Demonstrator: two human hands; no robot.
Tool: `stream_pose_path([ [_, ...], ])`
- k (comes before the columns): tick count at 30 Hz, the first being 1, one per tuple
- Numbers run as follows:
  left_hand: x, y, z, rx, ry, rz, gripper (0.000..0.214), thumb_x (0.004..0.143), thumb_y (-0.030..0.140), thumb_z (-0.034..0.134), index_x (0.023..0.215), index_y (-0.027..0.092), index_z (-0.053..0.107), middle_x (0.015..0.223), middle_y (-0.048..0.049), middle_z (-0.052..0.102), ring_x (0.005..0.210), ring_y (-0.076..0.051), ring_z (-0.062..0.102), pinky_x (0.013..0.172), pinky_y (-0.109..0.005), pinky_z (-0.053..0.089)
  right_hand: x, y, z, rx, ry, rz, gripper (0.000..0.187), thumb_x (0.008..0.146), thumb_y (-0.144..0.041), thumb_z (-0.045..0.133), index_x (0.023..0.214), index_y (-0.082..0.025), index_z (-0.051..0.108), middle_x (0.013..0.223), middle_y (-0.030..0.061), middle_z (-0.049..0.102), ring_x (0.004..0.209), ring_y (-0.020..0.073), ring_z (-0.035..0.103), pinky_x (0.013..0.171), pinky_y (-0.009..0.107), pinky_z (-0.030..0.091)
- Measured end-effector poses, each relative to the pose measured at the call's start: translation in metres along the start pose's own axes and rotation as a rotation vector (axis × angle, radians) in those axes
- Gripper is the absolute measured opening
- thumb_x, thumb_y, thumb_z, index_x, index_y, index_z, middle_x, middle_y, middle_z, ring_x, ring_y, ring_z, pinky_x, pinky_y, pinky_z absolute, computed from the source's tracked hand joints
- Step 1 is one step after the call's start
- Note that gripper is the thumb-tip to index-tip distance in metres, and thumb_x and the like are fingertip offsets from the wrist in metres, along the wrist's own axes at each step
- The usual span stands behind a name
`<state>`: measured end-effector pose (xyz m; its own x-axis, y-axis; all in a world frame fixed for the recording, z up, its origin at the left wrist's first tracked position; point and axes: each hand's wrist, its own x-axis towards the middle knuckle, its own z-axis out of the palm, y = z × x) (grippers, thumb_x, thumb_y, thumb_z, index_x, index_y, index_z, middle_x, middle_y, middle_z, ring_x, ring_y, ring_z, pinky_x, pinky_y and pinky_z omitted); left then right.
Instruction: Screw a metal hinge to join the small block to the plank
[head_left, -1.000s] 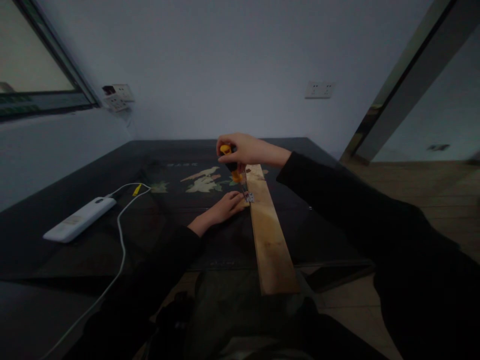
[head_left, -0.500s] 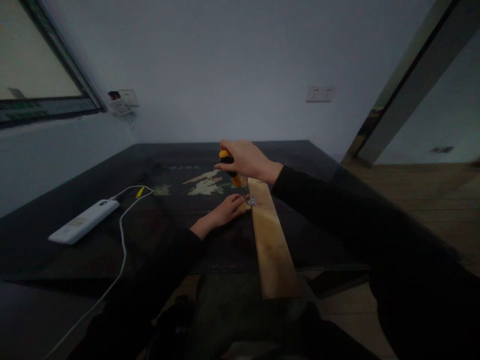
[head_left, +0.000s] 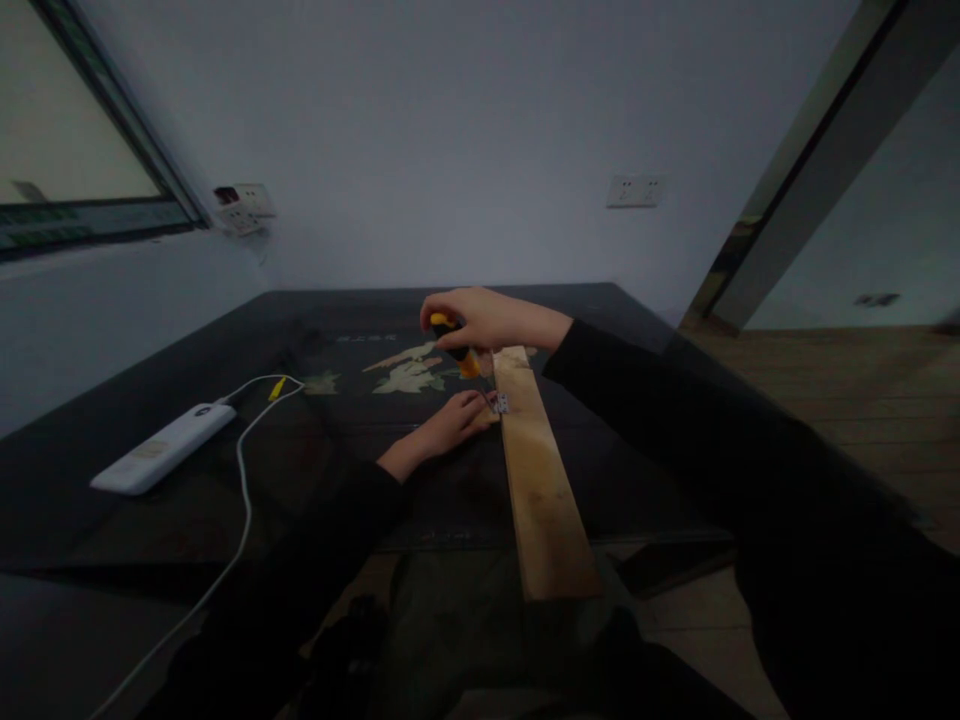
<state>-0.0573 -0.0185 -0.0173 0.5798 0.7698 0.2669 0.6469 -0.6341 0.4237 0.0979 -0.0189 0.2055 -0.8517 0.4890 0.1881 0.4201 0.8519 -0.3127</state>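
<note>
My right hand (head_left: 491, 315) is wrapped round the yellow-and-black handle of a screwdriver (head_left: 456, 345). The screwdriver leans to the left, its shaft running down to a small metal hinge (head_left: 501, 403). That hinge lies at the left edge of a long wooden board (head_left: 546, 490), which sticks out over the table's near edge. My left hand (head_left: 450, 422) rests low beside the board, its fingers closed at the hinge. A bit of pale wood shows by those fingertips. The screwdriver's tip and any screw are too small to make out.
The dark table (head_left: 315, 480) bears a painted flower-and-bird pattern. On its left lies a white power strip (head_left: 165, 448), whose white cable (head_left: 246, 490) with a yellow tag (head_left: 277, 388) loops down past the near edge. Behind stands a wall with a socket (head_left: 635, 190).
My right hand has shifted slightly left and down, and the screwdriver handle leans further left. The left hand stays at the hinge. The whole view has moved a little.
</note>
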Motion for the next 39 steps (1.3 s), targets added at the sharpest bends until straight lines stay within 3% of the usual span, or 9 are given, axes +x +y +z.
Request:
stream_pose_path([
  [3,0.0,0.0,0.0,-0.001,0.001,0.0,0.051,0.095,0.036,0.049,0.143,0.021,0.042,0.133,-0.0136,0.047,0.125,-0.027,0.044,0.111,-0.047,0.035,0.002,-0.001,0.012,-0.212,0.169,0.034,0.03,0.085,-0.037,0.063,0.108,-0.018,0.058,0.104,0.0093,0.065,0.086,0.0193,0.058,0.069,0.027,0.039],
  [5,0.0,0.0,0.001,0.0,0.001,0.005,0.049,0.095,0.036,0.049,0.142,0.021,0.044,0.136,-0.0136,0.046,0.128,-0.028,0.042,0.112,-0.048,0.033,0.003,-0.001,0.019,-0.235,0.205,0.063,0.032,0.086,-0.039,0.062,0.111,-0.018,0.058,0.105,0.0098,0.066,0.089,0.0203,0.058,0.071,0.028,0.038],
  [12,0.001,-0.002,0.002,-0.012,0.006,0.021,0.052,0.096,0.038,0.046,0.143,0.018,0.042,0.133,-0.0153,0.047,0.125,-0.027,0.045,0.11,-0.046,0.035,0.004,0.006,0.016,-0.026,0.184,-0.038,0.018,0.082,-0.023,0.061,0.099,-0.017,0.063,0.103,0.0057,0.067,0.09,0.0168,0.058,0.076,0.027,0.038],
  [18,-0.003,-0.001,0.002,0.022,0.012,-0.004,0.053,0.096,0.042,0.045,0.144,0.021,0.04,0.133,-0.0133,0.047,0.123,-0.026,0.045,0.11,-0.045,0.036,-0.006,0.011,-0.006,0.136,-0.019,0.081,0.034,0.08,-0.011,0.057,0.113,-0.018,0.057,0.094,0.0028,0.064,0.063,0.0092,0.053,0.057,0.022,0.039],
  [20,-0.003,-0.002,0.002,0.031,0.011,-0.014,0.053,0.096,0.042,0.044,0.145,0.02,0.039,0.134,-0.0137,0.045,0.124,-0.027,0.044,0.11,-0.045,0.036,-0.009,0.012,-0.008,0.083,-0.009,0.083,0.029,0.082,-0.016,0.06,0.111,-0.018,0.058,0.092,0.0031,0.064,0.065,0.01,0.054,0.057,0.022,0.039],
  [22,-0.003,-0.003,0.003,0.026,0.008,-0.018,0.053,0.096,0.042,0.044,0.144,0.02,0.04,0.134,-0.0145,0.045,0.124,-0.028,0.043,0.11,-0.045,0.036,-0.009,0.012,-0.005,-0.048,0.088,0.079,0.022,0.084,-0.026,0.063,0.104,-0.017,0.061,0.094,0.0053,0.065,0.073,0.0133,0.056,0.062,0.024,0.038],
  [25,-0.002,-0.004,0.004,0.013,0.005,-0.008,0.053,0.096,0.041,0.045,0.144,0.02,0.04,0.135,-0.0146,0.045,0.126,-0.028,0.043,0.11,-0.047,0.035,-0.007,0.011,0.005,-0.244,0.213,0.095,0.028,0.088,-0.039,0.059,0.105,-0.017,0.06,0.099,0.0095,0.065,0.085,0.0187,0.057,0.068,0.027,0.037],
  [34,0.001,-0.003,0.003,-0.007,0.004,0.002,0.053,0.096,0.038,0.047,0.145,0.02,0.039,0.134,-0.0137,0.046,0.125,-0.027,0.044,0.111,-0.045,0.035,0.01,0.008,0.011,-0.123,0.032,-0.183,0.029,0.09,-0.018,0.048,0.116,-0.017,0.059,0.101,0.0063,0.067,0.081,0.0153,0.053,0.073,0.026,0.035],
  [39,0.001,-0.004,0.004,-0.001,0.003,0.007,0.051,0.095,0.035,0.048,0.142,0.017,0.043,0.135,-0.0157,0.046,0.127,-0.028,0.043,0.112,-0.047,0.033,0.009,0.0,0.023,-0.342,0.142,-0.108,0.022,0.095,-0.03,0.047,0.107,-0.017,0.061,0.107,0.0111,0.064,0.099,0.0226,0.049,0.073,0.028,0.034],
])
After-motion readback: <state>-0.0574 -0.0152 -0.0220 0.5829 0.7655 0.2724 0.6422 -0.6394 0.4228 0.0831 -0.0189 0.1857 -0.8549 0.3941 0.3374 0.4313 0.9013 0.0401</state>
